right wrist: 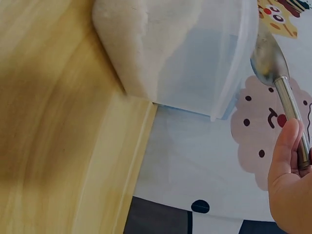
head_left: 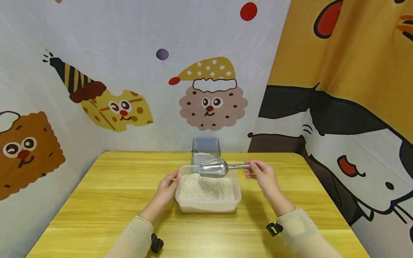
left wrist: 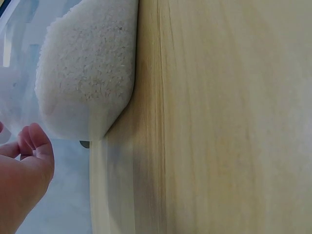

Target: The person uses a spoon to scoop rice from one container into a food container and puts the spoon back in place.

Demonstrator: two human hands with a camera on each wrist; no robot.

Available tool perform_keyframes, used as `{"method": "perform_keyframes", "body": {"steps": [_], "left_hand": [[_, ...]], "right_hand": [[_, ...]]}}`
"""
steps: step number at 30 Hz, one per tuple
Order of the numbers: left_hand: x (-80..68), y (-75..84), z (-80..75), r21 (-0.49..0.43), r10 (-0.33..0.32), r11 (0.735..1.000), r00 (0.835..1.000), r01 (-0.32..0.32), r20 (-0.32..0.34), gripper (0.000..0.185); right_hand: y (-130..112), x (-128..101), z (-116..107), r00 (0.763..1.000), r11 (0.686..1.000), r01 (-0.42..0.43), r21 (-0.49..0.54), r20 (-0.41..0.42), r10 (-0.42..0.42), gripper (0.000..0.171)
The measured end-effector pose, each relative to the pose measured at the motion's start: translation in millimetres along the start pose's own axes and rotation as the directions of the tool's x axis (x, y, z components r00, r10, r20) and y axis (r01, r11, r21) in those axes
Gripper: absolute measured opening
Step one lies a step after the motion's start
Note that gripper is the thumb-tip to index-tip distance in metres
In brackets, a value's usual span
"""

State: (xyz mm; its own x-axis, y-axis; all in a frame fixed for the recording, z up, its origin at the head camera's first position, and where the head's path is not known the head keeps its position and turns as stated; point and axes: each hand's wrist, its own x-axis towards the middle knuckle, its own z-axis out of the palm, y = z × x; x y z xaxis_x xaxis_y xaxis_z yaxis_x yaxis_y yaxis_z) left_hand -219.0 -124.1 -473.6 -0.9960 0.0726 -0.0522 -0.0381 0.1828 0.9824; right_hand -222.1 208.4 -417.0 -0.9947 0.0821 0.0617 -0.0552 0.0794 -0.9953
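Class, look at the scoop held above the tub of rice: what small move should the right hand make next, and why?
Probably tip the metal scoop down into the rice. The right hand holds its handle level above the tub, whether it is loaded cannot be told, and the left hand touches the tub's left rim. The small clear container behind holds little.

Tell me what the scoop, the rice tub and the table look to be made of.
Scoop: metal, probably steel; silvery, with bright glints along the handle held by the right hand. Rice tub: clear, slightly frosted plastic; the white grains show through its wall, which the left hand touches. Table: pale yellow wood or wood-look laminate; long grain lines, mild sheen.
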Motion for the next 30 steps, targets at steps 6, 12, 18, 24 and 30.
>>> {"method": "perform_keyframes", "body": {"steps": [6,12,18,24,30], "left_hand": [[-11.6,20.4,1.0,0.010,-0.003,1.000,1.000,0.002,0.003,0.043],[-9.7,17.5,1.1,0.002,0.007,1.000,1.000,-0.007,0.004,0.043],[4.2,-7.2,1.3,0.010,0.024,1.000,1.000,-0.024,-0.012,0.043],[9.4,-15.8,1.4,-0.006,0.028,1.000,0.999,-0.028,-0.025,0.042],[10.4,-14.4,0.6,-0.026,0.001,1.000,1.000,-0.001,-0.005,0.043]], "right_hand": [[9,-6,8,0.993,0.989,0.119,-0.087,0.033,-0.116,0.030],[-1,-19,21,0.968,0.948,0.253,-0.193,0.055,-0.247,0.020],[-7,-22,36,0.926,0.864,0.374,-0.338,0.087,-0.367,0.018],[20,-7,40,0.878,0.805,0.474,-0.356,0.130,-0.460,0.017],[25,-6,45,0.886,0.804,0.464,-0.371,0.182,-0.427,0.017]]}}
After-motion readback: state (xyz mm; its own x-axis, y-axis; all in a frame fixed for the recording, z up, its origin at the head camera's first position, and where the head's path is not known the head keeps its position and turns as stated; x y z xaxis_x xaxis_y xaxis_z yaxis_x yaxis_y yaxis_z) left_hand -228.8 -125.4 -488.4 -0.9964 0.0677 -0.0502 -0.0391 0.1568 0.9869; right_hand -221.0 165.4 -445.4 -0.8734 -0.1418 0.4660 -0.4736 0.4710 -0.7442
